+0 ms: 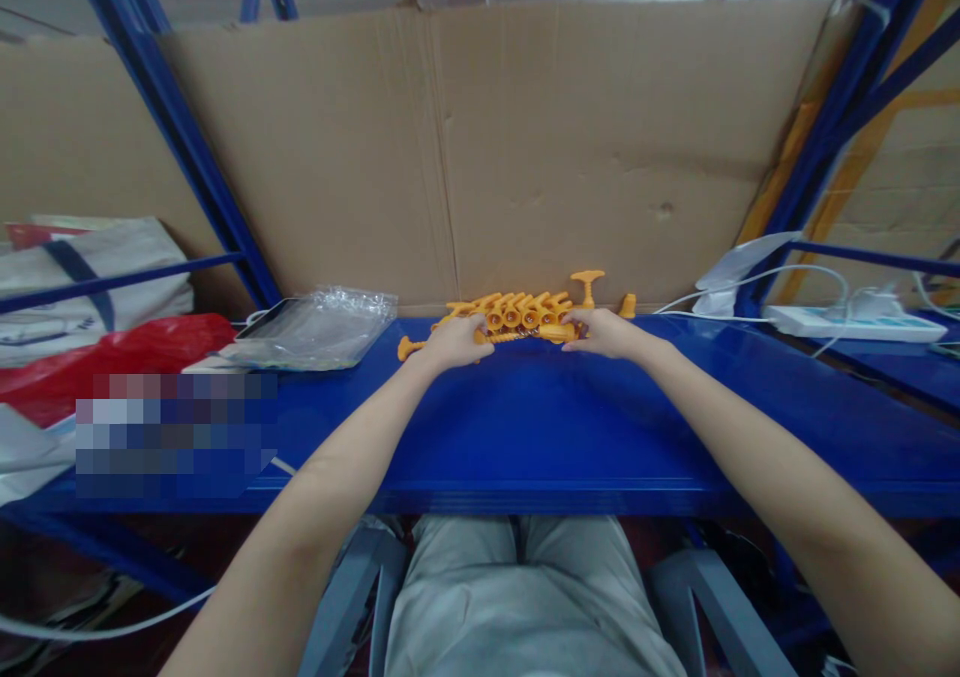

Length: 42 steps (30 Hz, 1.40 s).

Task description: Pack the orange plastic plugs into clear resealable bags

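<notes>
Yellow plastic parts (517,309) lie in a row at the back of the blue shelf, several of them with round open ends facing me. My left hand (459,345) is closed around a yellow T-handled screw (514,337); what looks like its handle (409,348) sticks out left of the hand. At the row's right end, my right hand (604,333) has its fingers curled on a yellow plastic piece (556,333), partly hidden by the fingertips. A yellow T-shaped piece (588,285) stands upright behind that hand, with a small yellow cap-like piece (628,305) farther right.
Cardboard (600,137) walls off the back of the blue shelf (540,427), between blue metal posts. Left are a clear plastic packet (322,332), a red bag (127,357) and a cloth bag (135,257). A white power strip (855,324) with cables lies right.
</notes>
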{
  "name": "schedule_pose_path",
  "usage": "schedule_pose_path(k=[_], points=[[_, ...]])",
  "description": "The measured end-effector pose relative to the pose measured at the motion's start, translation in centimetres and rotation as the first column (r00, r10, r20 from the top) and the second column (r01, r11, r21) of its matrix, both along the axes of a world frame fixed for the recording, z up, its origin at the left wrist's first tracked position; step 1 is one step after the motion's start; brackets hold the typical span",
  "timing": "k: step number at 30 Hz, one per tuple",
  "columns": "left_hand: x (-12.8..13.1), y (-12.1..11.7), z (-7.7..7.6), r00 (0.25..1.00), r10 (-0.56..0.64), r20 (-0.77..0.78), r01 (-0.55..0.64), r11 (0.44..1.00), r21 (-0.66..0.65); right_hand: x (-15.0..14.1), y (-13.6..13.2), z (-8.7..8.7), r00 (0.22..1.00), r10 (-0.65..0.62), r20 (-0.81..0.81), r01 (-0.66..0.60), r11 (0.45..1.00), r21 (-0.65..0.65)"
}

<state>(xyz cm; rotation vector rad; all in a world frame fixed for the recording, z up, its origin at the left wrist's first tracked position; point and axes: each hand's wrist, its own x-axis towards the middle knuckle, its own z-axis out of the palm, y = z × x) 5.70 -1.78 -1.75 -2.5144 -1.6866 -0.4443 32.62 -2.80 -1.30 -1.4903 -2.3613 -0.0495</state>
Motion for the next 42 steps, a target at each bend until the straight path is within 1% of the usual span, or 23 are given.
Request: schedule_pose_path(k=[4,8,11,16,20,22,26,33,36,38,40,42], points=[[0.1,-0.2,0.2,1.000,0.006,-0.018,-0.006,1.000,0.002,-0.1,-0.3,0.0,0.999,-0.011,0.041,0.010,0.999,0.031],[0.1,-0.3,0.2,1.000,0.008,-0.020,-0.009,1.000,-0.001,-0.1,-0.4,0.0,0.996,-0.052,0.070,0.050,0.998,0.032],[0.1,-0.2,0.1,1.000,-0.004,-0.007,0.004,1.000,0.012,-0.3,-0.4,0.1,0.997,-0.043,0.060,0.040,0.998,0.040],[0.6,-0.5,-0.1,0.999,-0.035,0.035,0.034,0.998,0.050,-1.0,-0.4,-0.3,0.999,0.051,0.002,-0.051,0.997,0.064],[1.4,-1.1,0.0,0.996,-0.031,0.086,0.022,0.994,0.103,-1.5,-0.2,-0.9,0.994,0.085,-0.069,-0.078,0.991,0.105],[1.7,-1.2,0.1,0.994,-0.026,0.103,0.016,0.995,0.098,-1.6,-0.1,-1.1,0.988,0.100,-0.118,-0.086,0.989,0.121],[1.7,-1.1,0.1,0.993,-0.061,0.103,0.053,0.996,0.077,-1.5,0.3,-1.4,0.972,0.139,-0.189,-0.114,0.984,0.136],[1.3,-0.8,-0.1,0.992,-0.118,0.046,0.112,0.986,0.121,-1.5,0.3,-1.4,0.962,0.171,-0.214,-0.150,0.982,0.111],[1.1,-0.7,0.0,0.991,-0.128,0.038,0.121,0.983,0.141,-1.5,0.2,-1.3,0.949,0.161,-0.272,-0.152,0.987,0.056],[1.0,-0.7,0.1,0.989,-0.142,0.038,0.135,0.980,0.145,-1.5,0.3,-1.3,0.920,0.170,-0.354,-0.186,0.982,-0.014],[1.0,-0.7,0.2,0.988,-0.150,0.039,0.142,0.979,0.146,-1.4,0.5,-1.5,0.874,0.187,-0.449,-0.246,0.966,-0.076],[1.0,-0.7,0.2,0.989,-0.142,0.039,0.135,0.980,0.145,-1.4,0.7,-1.7,0.827,0.189,-0.529,-0.285,0.953,-0.105]])
